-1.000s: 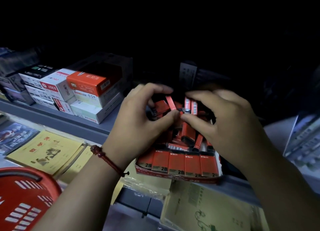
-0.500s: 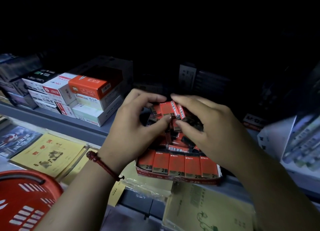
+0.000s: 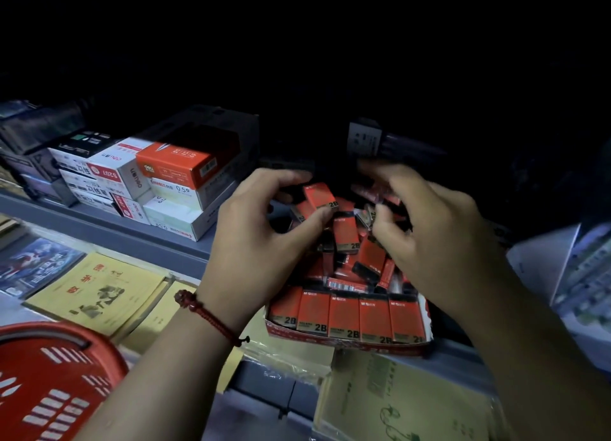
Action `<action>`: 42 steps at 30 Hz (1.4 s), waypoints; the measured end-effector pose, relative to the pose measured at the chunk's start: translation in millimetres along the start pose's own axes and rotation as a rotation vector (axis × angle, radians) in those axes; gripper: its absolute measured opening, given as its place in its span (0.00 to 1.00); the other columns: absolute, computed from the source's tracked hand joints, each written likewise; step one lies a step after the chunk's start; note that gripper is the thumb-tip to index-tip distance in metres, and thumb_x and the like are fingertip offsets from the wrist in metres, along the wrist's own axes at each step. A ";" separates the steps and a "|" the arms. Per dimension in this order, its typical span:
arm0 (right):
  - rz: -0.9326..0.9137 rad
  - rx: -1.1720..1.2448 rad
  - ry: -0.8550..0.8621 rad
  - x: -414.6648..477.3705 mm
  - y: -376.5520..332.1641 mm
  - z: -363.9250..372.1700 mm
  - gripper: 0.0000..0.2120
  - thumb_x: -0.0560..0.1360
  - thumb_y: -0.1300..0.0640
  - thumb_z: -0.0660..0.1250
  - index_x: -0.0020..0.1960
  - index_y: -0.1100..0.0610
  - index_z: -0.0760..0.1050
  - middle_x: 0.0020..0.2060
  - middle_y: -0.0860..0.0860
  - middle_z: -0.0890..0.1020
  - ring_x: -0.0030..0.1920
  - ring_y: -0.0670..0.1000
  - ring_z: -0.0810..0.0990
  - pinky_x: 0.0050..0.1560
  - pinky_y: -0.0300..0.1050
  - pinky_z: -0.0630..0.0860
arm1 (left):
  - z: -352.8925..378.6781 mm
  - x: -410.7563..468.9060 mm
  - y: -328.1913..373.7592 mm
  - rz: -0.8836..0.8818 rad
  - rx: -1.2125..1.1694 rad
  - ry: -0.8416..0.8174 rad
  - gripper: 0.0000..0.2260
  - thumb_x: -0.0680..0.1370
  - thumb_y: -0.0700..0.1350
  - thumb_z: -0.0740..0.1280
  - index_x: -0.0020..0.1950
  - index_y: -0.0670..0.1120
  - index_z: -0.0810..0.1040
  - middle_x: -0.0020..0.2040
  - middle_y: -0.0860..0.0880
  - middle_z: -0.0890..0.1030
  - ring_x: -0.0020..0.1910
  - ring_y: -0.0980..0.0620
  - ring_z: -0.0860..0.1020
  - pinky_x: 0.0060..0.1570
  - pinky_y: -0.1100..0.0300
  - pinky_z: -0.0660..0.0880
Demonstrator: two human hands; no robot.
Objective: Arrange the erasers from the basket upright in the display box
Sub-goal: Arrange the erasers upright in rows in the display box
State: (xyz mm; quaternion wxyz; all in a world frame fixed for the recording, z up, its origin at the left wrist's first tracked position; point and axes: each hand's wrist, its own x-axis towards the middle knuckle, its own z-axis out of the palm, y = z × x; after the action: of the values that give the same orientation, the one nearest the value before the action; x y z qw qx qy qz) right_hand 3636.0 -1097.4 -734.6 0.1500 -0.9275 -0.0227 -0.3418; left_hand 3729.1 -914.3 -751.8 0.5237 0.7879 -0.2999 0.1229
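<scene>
A red display box [image 3: 344, 342] sits on the grey shelf, with a row of red 2B erasers [image 3: 344, 318] standing upright along its front and a loose pile of erasers [image 3: 358, 258] behind. My left hand [image 3: 261, 239] pinches one red 2B eraser [image 3: 320, 196] between thumb and forefinger above the pile. My right hand [image 3: 433, 239] is curled over the pile's right side, its blurred fingers pinching several erasers [image 3: 375, 206]. The red basket [image 3: 49, 384] is at the lower left, its inside hidden.
Stacked white and orange stationery boxes [image 3: 148, 182] stand on the shelf to the left. Yellow exercise books [image 3: 96, 292] lie on the lower shelf, more [image 3: 406, 401] under the display box. White packages [image 3: 582, 275] lean at the right. The shelf's back is dark.
Both hands came apart over the pile. My left hand now holds a single eraser turned face up, and my right hand shifted right with other erasers.
</scene>
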 end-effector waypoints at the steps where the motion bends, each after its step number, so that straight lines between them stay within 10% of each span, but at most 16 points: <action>1: 0.013 0.026 -0.057 -0.7 0.5 -0.2 0.20 0.77 0.66 0.67 0.68 0.56 0.76 0.39 0.49 0.80 0.30 0.39 0.70 0.30 0.33 0.70 | 0.5 0.2 -1.2 -0.028 -0.008 -0.011 0.17 0.73 0.51 0.78 0.60 0.53 0.81 0.52 0.57 0.81 0.52 0.61 0.79 0.51 0.74 0.72; 10: 0.106 0.239 -0.101 -3.2 -5.5 -1.4 0.22 0.77 0.51 0.69 0.70 0.49 0.74 0.62 0.44 0.81 0.61 0.40 0.79 0.60 0.43 0.79 | -0.7 -1.6 -4.3 -0.077 -0.062 -0.086 0.19 0.73 0.50 0.78 0.62 0.54 0.78 0.53 0.55 0.81 0.53 0.55 0.81 0.55 0.62 0.77; 34: 0.151 0.171 -0.053 -12.7 -7.5 -9.1 0.26 0.74 0.47 0.72 0.70 0.47 0.72 0.58 0.45 0.79 0.56 0.38 0.75 0.57 0.25 0.69 | -22.9 -19.6 4.7 -0.019 0.000 -0.105 0.19 0.76 0.54 0.72 0.66 0.56 0.76 0.61 0.57 0.77 0.61 0.59 0.77 0.61 0.68 0.73; 42: -0.087 0.135 -0.026 -9.6 -39.9 -20.8 0.06 0.76 0.60 0.71 0.52 0.59 0.83 0.46 0.51 0.79 0.48 0.52 0.78 0.48 0.47 0.76 | -44.5 -26.2 -2.2 -0.080 0.019 -0.098 0.15 0.77 0.36 0.67 0.48 0.57 0.83 0.46 0.55 0.79 0.41 0.53 0.78 0.41 0.68 0.74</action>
State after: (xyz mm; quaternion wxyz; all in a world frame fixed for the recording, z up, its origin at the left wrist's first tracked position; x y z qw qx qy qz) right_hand 3609.8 -1064.8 -715.2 0.1970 -0.9177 -0.0881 -0.3336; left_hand 3715.1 -864.7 -748.0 0.5052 0.8093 -0.2924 0.0660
